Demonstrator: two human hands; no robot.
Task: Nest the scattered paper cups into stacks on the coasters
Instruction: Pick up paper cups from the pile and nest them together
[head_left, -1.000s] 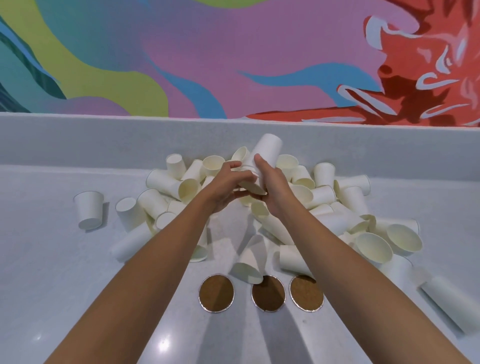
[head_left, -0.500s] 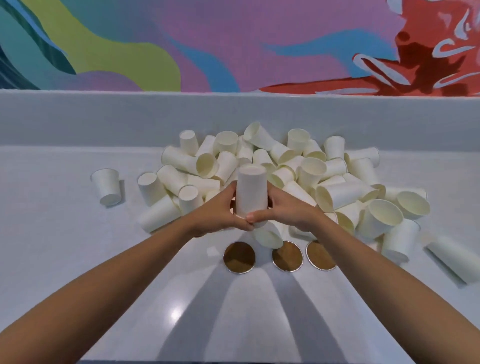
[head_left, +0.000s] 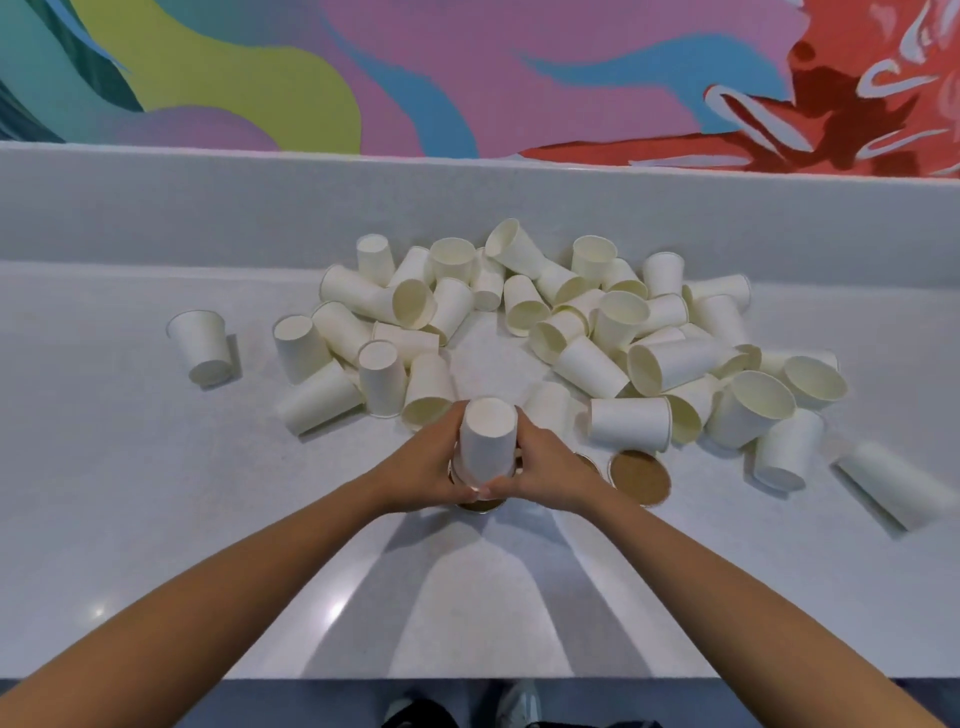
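White counter (head_left: 156, 519) under a bright mural, and at lower centre an upside-down stack of cups (head_left: 487, 441) is clasped just over the left coaster (head_left: 480, 505). If it is set off-centre it could topple; the heap of loose cups (head_left: 597, 332) just behind could be knocked. It is gripped on either side by the left hand (head_left: 423, 470) and right hand (head_left: 545, 470), forearms stretched forward.

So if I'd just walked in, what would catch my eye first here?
Probably the big heap of pale paper cups tumbled across the far half of the white counter, under a bright swirling wall mural. Then, front and centre, the left hand and right hand clasp an upside-down white paper cup over a round brown coaster.
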